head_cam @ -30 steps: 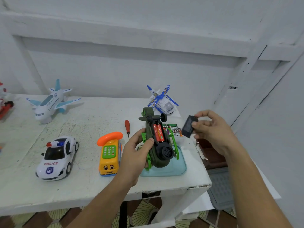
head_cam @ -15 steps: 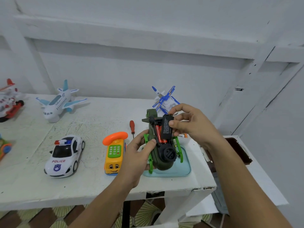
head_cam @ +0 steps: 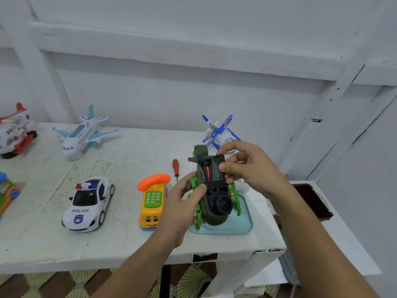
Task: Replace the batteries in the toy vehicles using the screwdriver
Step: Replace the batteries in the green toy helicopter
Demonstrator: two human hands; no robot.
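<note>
Over the past second the right hand [head_cam: 247, 166] has carried the black battery cover [head_cam: 217, 175] from open air at the right of the toy onto the belly of the green helicopter [head_cam: 214, 214]. It now lies across most of the compartment. Only a red sliver of the batteries [head_cam: 207, 172] shows along its left edge.

That hand pinches the cover between thumb and fingertips. The left hand [head_cam: 182, 203] grips the helicopter by its near side, thumb on the green skid, and holds it upside down just above the teal tray [head_cam: 245, 226] at the lower centre of the frame.

By the look of it, this toy's cells are already in and the lid is being seated. Whether it has clicked flush I cannot tell.

The screwdriver [head_cam: 175, 166] lies untouched on the white table [head_cam: 129, 160], just left of the helicopter's tail, so the screw presumably remains to be driven; no screw is visible.

As for the rest, nothing shows whether these have been serviced:
- The police car [head_cam: 88, 201] stands upright at lower left.
- The yellow phone toy [head_cam: 153, 201] sits beside the left hand.
- The white airliner [head_cam: 81, 136] is at upper left.
- The blue-winged plane [head_cam: 219, 132] stands behind the right hand.
- A red and white aircraft [head_cam: 15, 132] is at the far left edge.
</note>
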